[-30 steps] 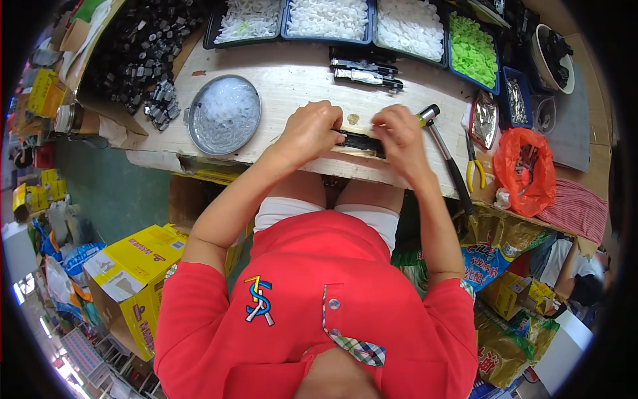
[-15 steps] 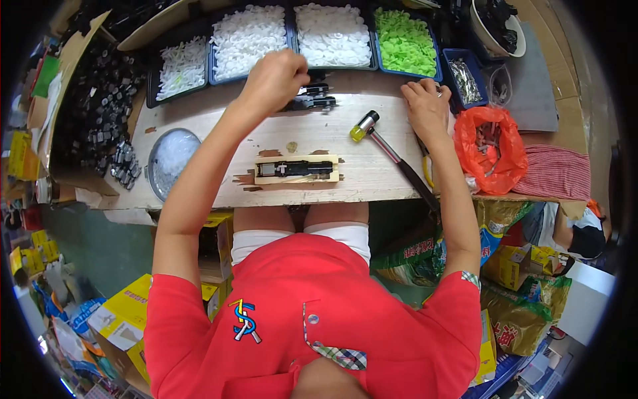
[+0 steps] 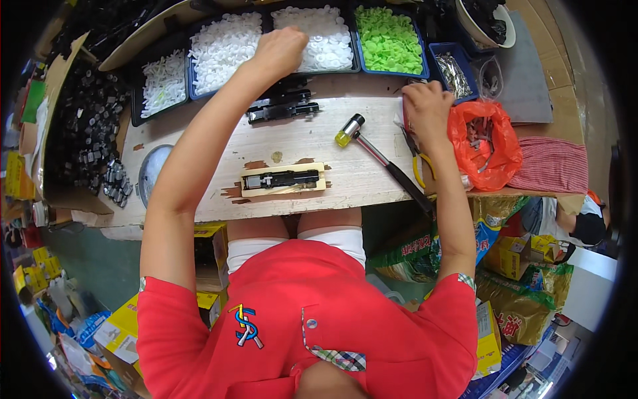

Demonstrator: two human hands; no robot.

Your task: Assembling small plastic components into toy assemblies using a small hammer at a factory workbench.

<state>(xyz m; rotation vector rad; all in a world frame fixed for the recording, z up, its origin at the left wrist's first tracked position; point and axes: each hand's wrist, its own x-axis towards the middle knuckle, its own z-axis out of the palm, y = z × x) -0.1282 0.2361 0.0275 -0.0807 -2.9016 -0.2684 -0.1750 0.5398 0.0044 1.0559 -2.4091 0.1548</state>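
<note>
My left hand (image 3: 282, 50) reaches over the near left part of a tray of small white plastic pieces (image 3: 322, 46). Its fingers are curled together, and whatever they pinch is hidden. Below that wrist lie black mechanical parts (image 3: 284, 110), side by side. My right hand (image 3: 427, 103) rests at the right of the bench, close to a blue tray of metal pins (image 3: 454, 76). Its fingers are bent and closed, the tips hidden from me. In front of me a black mechanism (image 3: 280, 179) lies in a pale wooden fixture (image 3: 249, 193).
A yellow-tipped hammer (image 3: 385, 163) and yellow-handled pliers (image 3: 419, 159) lie near my right forearm. Trays of white pieces (image 3: 226, 50) and green pieces (image 3: 389, 43) line the back. A red plastic bag (image 3: 458, 149) stands right; black parts (image 3: 86, 126) are heaped left.
My left hand has moved up from beside the black parts to the white pieces' tray. My right hand stays by the metal pins. The view has shifted slightly.
</note>
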